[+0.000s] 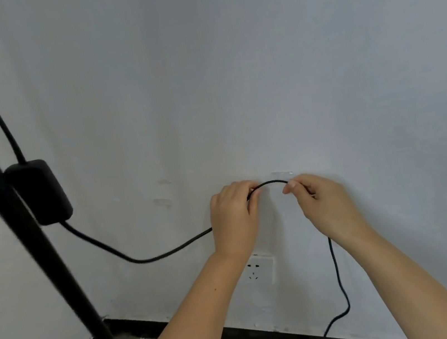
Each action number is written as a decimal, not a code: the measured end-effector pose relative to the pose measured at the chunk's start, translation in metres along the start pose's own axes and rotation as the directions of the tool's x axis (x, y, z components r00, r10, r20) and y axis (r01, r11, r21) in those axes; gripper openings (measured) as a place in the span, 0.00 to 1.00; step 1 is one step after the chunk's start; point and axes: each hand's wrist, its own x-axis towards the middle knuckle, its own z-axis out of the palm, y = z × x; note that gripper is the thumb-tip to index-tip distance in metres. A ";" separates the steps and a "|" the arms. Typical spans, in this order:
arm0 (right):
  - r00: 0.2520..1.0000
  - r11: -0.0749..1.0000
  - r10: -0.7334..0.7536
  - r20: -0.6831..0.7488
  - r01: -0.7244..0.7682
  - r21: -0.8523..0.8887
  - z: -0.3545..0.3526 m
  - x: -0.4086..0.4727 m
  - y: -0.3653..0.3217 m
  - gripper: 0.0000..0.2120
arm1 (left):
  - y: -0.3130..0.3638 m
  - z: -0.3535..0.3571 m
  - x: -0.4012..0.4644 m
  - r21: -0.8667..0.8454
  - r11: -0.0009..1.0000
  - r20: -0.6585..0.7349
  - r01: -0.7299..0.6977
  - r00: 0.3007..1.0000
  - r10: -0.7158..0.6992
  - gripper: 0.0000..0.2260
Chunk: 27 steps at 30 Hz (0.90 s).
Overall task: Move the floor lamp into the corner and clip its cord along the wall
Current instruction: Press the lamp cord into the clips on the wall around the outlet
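Just under the clear clip (pixel 282 173) on the wall (pixel 317 66), I have my left hand (pixel 234 220) and right hand (pixel 326 205) pinching the cord (pixel 269 182) into an arch, ready to press it in.

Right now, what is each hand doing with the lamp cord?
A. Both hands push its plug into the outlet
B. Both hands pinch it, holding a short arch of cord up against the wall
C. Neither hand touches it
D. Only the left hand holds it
B: the left hand and right hand each pinch the cord, which arches between them just below a clear clip on the wall, above the outlet.
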 end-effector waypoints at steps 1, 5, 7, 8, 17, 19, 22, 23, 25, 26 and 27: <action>1.000 1.000 0.009 0.014 -0.009 0.014 0.004 -0.001 -0.001 0.12 | -0.008 -0.005 -0.003 0.042 0.999 0.003 0.001 1.000 -0.001 0.05; 0.996 0.992 0.062 0.058 -0.068 0.107 0.023 -0.007 -0.005 0.11 | -0.049 -0.032 -0.029 0.256 0.965 -0.034 0.060 0.998 -0.053 0.04; 0.992 0.987 0.105 0.066 -0.113 0.116 0.030 -0.008 -0.009 0.10 | -0.064 -0.043 -0.041 0.351 0.928 -0.081 0.127 0.991 -0.105 0.05; 0.988 0.986 0.121 0.100 -0.131 0.105 0.034 -0.008 -0.011 0.09 | -0.069 -0.047 -0.044 0.374 0.916 -0.093 0.148 0.988 -0.122 0.05; 0.909 0.979 -0.056 0.414 0.131 -0.154 0.105 0.010 -0.054 0.09 | -0.079 -0.058 -0.040 0.164 0.984 -0.149 0.063 0.988 -0.039 0.08; 0.939 0.966 -0.091 0.332 0.165 -0.201 0.117 0.016 -0.059 0.10 | -0.078 -0.064 -0.040 -0.090 0.971 -0.238 0.224 0.941 -0.239 0.05; 0.964 0.967 -0.116 0.240 0.165 -0.194 0.129 0.020 -0.063 0.10 | -0.079 -0.068 -0.028 -0.534 0.605 -0.192 0.590 0.612 -0.767 0.09; 0.968 0.967 -0.109 0.226 0.155 -0.200 0.132 0.021 -0.063 0.10 | -0.082 -0.067 -0.022 -0.618 0.468 -0.138 0.632 0.498 -0.856 0.10; 0.974 0.966 -0.086 0.209 0.133 -0.220 0.137 0.023 -0.064 0.10 | -0.085 -0.063 -0.010 -0.667 0.361 -0.075 0.652 0.423 -0.903 0.10; 0.976 0.965 -0.080 0.201 0.127 -0.230 0.138 0.024 -0.064 0.10 | -0.086 -0.059 -0.005 -0.678 0.351 -0.063 0.645 0.425 -0.903 0.10; 0.978 0.963 -0.080 0.191 0.125 -0.237 0.140 0.025 -0.064 0.11 | -0.086 -0.056 0.001 -0.685 0.353 -0.062 0.637 0.432 -0.900 0.10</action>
